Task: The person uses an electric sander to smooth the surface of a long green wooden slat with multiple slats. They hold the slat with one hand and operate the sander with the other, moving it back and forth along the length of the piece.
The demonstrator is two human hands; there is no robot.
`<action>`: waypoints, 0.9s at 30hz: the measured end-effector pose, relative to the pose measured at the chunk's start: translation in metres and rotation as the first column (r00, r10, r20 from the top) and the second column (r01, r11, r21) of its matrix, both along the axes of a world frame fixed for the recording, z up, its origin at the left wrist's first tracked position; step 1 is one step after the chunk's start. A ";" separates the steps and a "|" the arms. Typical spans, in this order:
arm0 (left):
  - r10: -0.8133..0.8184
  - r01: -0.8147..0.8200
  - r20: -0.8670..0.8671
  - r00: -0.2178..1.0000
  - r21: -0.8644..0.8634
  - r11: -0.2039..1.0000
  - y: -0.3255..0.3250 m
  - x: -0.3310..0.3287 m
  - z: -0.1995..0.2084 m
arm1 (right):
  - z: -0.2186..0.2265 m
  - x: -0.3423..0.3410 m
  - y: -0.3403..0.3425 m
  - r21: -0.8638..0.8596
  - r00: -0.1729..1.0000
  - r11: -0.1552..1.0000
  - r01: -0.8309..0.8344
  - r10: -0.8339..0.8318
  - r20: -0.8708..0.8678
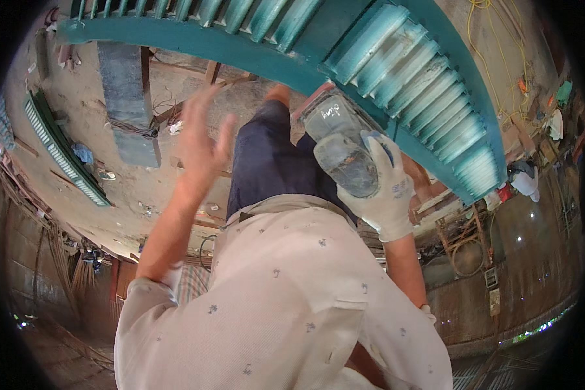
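My right hand (387, 185), in a pale work glove, is wrapped round the grip of a dusty dark power sander (341, 136). The sander's reddish front edge is at the lower rail of a large teal louvred panel (292, 68); whether it touches cannot be made out. On the panel's right section, the slats (422, 84) are streaked pale, with white patches. My bare left hand (201, 133) is raised to the left of my legs, its fingers apart and blurred by motion, with nothing in it.
A grey board (127, 97) with dark cord around it lies at the left. Beyond it is a narrow dark green slatted piece (62, 153) on the dusty floor. Yellow cable (494, 39) runs at the far right. A metal frame (465, 240) stands at the lower right.
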State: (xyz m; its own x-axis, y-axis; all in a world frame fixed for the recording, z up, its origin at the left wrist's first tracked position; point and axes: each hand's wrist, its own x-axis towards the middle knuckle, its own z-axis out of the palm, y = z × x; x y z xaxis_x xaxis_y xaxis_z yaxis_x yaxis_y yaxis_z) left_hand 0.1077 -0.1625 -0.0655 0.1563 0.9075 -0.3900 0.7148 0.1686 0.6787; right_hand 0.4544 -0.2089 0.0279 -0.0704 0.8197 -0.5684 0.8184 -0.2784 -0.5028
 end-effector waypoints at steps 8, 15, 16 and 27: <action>0.108 -0.157 0.342 0.934 0.117 0.981 0.023 0.100 0.066 | -0.001 -0.072 0.058 -0.081 0.992 0.990 -0.119 0.114 -0.062; 0.227 -0.343 0.345 0.911 0.325 0.881 0.069 0.066 0.040 | -0.014 -0.118 0.110 0.045 0.985 0.989 -0.143 0.147 -0.094; 0.240 -0.353 0.347 0.907 0.315 0.881 0.070 0.064 0.041 | -0.013 -0.121 0.115 0.041 0.982 0.986 -0.162 0.165 -0.088; 0.296 -0.392 0.349 0.889 0.248 0.886 0.054 0.088 0.046 | -0.009 -0.101 0.100 0.043 0.991 0.992 -0.116 0.118 -0.057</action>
